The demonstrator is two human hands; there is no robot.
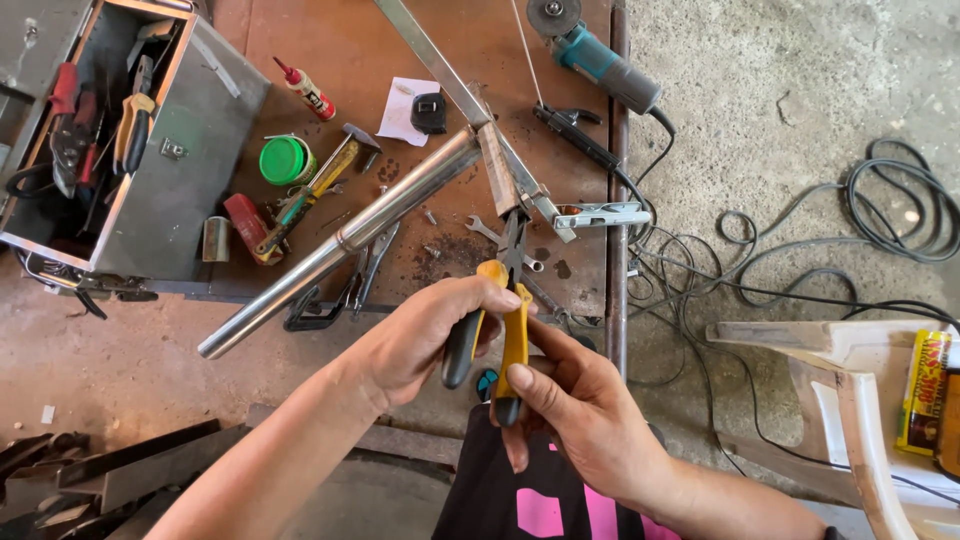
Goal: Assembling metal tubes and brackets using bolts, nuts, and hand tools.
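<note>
Above cluttered workbench (pixel 330 50): pliers (pixel 497 325) in both hands, steel tube (pixel 340 242) beyond.

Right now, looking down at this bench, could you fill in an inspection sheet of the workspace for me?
Surface: rusty brown metal table, stained and scattered with small bolts.
Job's things: yellow-and-black pliers, handles spread, jaws pointing at the bench.
Clutter: shiny steel tube lying diagonally, hammer, green round tin, red-capped tube, wrench, open grey toolbox full of tools, blue angle grinder.
Hands: left hand and right hand each grip one pliers handle.
Cables: black cables looped over the concrete floor, one leading to the grinder.
Surroundings: white plastic chair at right, metal bars on the floor at lower left.
</note>
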